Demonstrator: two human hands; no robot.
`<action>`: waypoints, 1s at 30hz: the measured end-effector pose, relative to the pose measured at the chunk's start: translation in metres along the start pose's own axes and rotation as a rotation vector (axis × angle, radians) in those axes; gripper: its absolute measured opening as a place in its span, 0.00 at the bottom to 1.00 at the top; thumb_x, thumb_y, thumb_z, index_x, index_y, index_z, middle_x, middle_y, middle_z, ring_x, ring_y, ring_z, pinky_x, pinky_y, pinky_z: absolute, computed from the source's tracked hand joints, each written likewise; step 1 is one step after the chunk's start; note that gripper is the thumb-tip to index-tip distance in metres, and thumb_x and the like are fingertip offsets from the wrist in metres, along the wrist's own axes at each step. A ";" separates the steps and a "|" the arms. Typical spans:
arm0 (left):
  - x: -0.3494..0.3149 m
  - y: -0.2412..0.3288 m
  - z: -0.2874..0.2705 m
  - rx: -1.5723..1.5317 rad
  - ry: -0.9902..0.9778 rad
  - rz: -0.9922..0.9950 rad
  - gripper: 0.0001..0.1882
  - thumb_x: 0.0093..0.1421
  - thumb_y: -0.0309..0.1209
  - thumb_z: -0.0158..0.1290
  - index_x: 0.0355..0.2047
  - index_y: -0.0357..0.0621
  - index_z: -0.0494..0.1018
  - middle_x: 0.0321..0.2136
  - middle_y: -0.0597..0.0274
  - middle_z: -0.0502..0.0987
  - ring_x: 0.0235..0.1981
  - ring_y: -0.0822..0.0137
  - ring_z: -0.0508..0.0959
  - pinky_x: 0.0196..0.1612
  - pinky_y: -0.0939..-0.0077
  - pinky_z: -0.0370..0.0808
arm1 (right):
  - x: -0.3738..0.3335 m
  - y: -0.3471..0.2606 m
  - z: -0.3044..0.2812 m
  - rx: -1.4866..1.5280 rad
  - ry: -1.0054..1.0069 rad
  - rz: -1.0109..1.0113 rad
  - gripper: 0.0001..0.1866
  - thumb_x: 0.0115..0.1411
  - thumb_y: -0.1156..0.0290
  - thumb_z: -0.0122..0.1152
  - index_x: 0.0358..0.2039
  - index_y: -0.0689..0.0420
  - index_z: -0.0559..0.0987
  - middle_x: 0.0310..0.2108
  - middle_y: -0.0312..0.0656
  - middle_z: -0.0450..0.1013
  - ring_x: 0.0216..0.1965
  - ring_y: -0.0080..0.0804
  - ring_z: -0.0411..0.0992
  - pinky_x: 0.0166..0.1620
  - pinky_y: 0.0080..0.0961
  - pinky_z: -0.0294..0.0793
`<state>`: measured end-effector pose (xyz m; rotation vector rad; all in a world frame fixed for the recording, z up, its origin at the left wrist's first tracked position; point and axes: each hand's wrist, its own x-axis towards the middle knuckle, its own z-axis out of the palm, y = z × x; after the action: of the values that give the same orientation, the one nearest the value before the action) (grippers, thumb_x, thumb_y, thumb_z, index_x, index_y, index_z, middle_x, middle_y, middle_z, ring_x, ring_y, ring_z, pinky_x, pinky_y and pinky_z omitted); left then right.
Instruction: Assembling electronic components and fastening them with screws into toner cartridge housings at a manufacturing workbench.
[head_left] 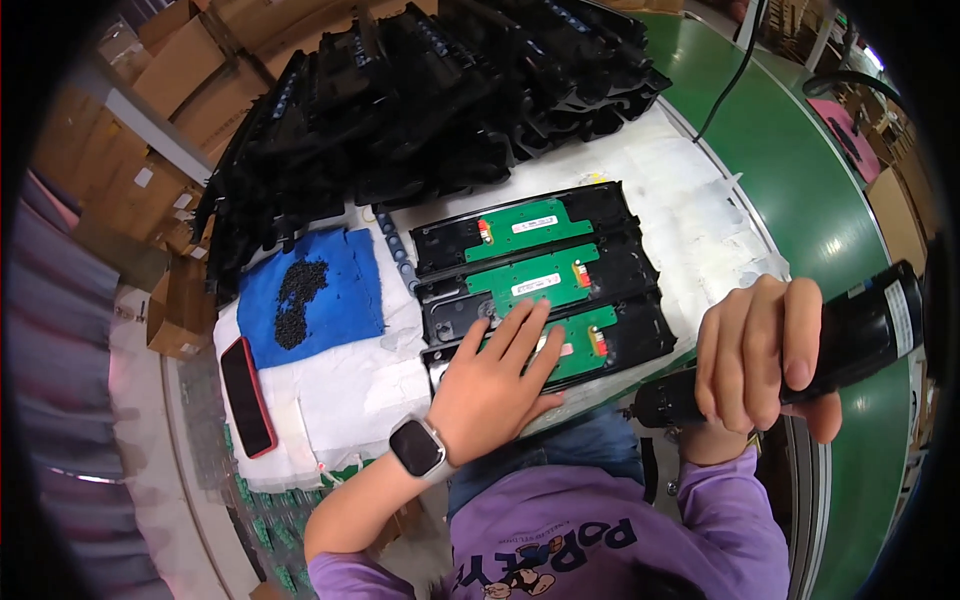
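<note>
Three black plastic panels lie in a stack of rows, each carrying a green circuit board with a white label and a small red-and-white connector. My left hand rests flat across the nearest panel, fingers stretched out and slightly apart, covering part of its board. Fingertips reach the edge of the middle panel's board. A black electric screwdriver is wrapped in the fingers of my right hand, held to the right of the panels. Its narrow end points left, beside the table's front edge.
Small black screws are heaped on a blue cloth at the left. A red-edged phone lies in front of it. Many black plastic parts are piled at the back. A green surface runs along the right, with a hanging cable.
</note>
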<state>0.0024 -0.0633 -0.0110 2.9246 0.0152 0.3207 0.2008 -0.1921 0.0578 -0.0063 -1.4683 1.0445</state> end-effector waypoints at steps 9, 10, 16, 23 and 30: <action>0.007 -0.005 0.001 0.048 0.122 -0.009 0.33 0.49 0.49 0.52 0.50 0.40 0.62 0.54 0.49 0.60 0.56 0.54 0.60 0.53 0.60 0.58 | -0.002 0.021 -0.002 0.041 0.063 -0.010 0.22 0.46 0.68 0.69 0.33 0.63 0.65 0.14 0.43 0.70 0.10 0.31 0.69 0.15 0.25 0.70; 0.004 -0.006 -0.006 0.027 0.168 0.027 0.33 0.48 0.48 0.52 0.49 0.40 0.63 0.52 0.50 0.62 0.54 0.54 0.62 0.52 0.62 0.60 | -0.006 0.017 -0.004 0.085 0.036 0.042 0.28 0.39 0.76 0.72 0.39 0.65 0.66 0.17 0.45 0.70 0.14 0.37 0.69 0.18 0.30 0.69; -0.035 -0.087 -0.041 0.298 0.579 -0.454 0.04 0.48 0.23 0.52 0.26 0.39 0.72 0.25 0.54 0.73 0.25 0.54 0.73 0.28 0.65 0.70 | -0.007 0.013 -0.014 -0.007 -0.031 0.137 0.29 0.36 0.77 0.74 0.38 0.64 0.67 0.18 0.46 0.71 0.16 0.38 0.72 0.21 0.31 0.72; -0.096 -0.178 -0.048 0.295 0.320 -0.825 0.08 0.48 0.31 0.57 0.26 0.41 0.73 0.25 0.55 0.73 0.26 0.53 0.75 0.26 0.64 0.72 | 0.014 0.027 -0.010 -0.029 -0.025 0.166 0.27 0.38 0.74 0.74 0.36 0.65 0.67 0.17 0.44 0.70 0.15 0.35 0.71 0.19 0.27 0.71; -0.094 -0.175 -0.043 0.514 0.494 -0.749 0.05 0.53 0.29 0.51 0.26 0.41 0.73 0.23 0.54 0.73 0.24 0.50 0.74 0.26 0.61 0.70 | 0.027 0.038 -0.007 -0.090 0.150 0.184 0.27 0.40 0.71 0.73 0.35 0.63 0.65 0.15 0.42 0.69 0.12 0.31 0.68 0.16 0.23 0.68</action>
<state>-0.0970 0.1132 -0.0246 2.9166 1.3909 0.9911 0.1788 -0.1505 0.0553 -0.2822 -1.3955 1.1003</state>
